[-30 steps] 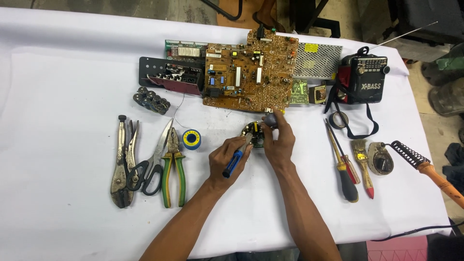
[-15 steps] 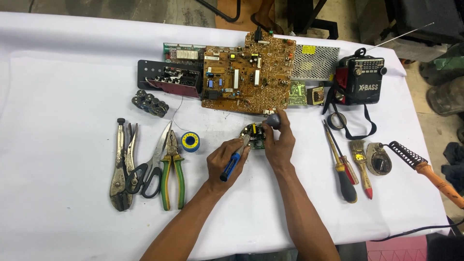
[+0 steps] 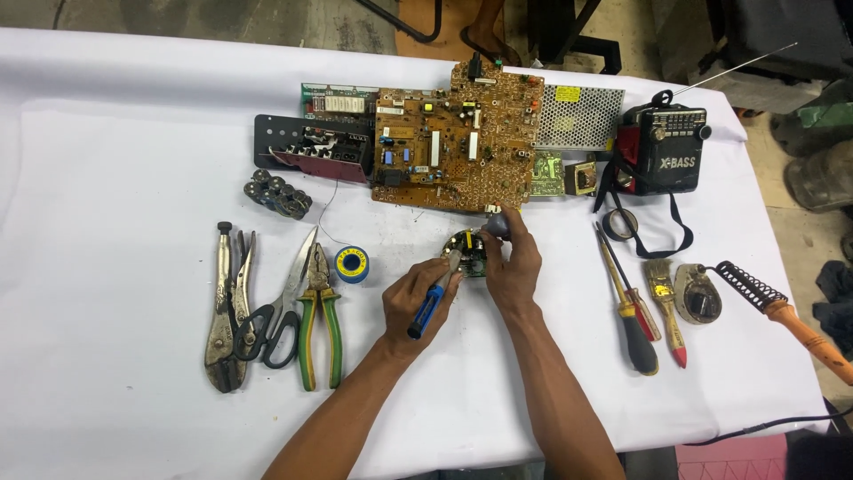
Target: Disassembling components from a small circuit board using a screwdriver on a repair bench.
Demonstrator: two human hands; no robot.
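My left hand (image 3: pixel 418 298) grips a blue-handled tool (image 3: pixel 428 307), its tip pressed against a small round circuit board (image 3: pixel 466 251) on the white table (image 3: pixel 115 160). My right hand (image 3: pixel 515 262) holds that round board from the right, fingers curled over its edge. A large brown circuit board (image 3: pixel 453 142) lies just behind both hands.
Locking pliers (image 3: pixel 222 307), scissors (image 3: pixel 275 311) and green-handled pliers (image 3: pixel 318 311) lie at the left, with a solder spool (image 3: pixel 353 264) beside them. Screwdrivers (image 3: pixel 633 307), a brush (image 3: pixel 665 302) and a soldering iron (image 3: pixel 782 311) lie at the right. A red and black radio (image 3: pixel 662 151) stands behind.
The hands have stayed almost still on the round board; the view has shifted slightly.
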